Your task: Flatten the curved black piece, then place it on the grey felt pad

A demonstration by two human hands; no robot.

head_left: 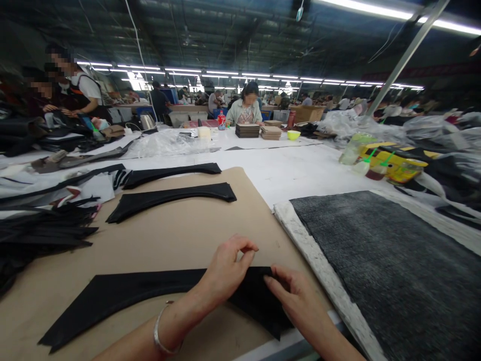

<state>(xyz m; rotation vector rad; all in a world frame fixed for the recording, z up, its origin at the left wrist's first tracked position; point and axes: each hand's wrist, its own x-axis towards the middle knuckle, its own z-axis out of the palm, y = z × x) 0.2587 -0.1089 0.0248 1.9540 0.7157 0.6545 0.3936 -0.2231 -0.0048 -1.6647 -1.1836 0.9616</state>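
A long curved black piece, leather-like, lies across the brown board in front of me, its wide ends to the left and right. My right hand pinches the upper edge near its right end between thumb and fingers. Just left of it, my left hand, with a silver bracelet on the wrist, is over the same piece. Its thumb and index finger are curled toward each other with a small gap, and I see nothing between them. Farther up the board rest two similar black pieces.
The brown board covers the near table. To the right lies a dark textured sheet on a pale slab. Black strips are heaped at left. Bottles and a yellow box stand at back right. A person sits across the table.
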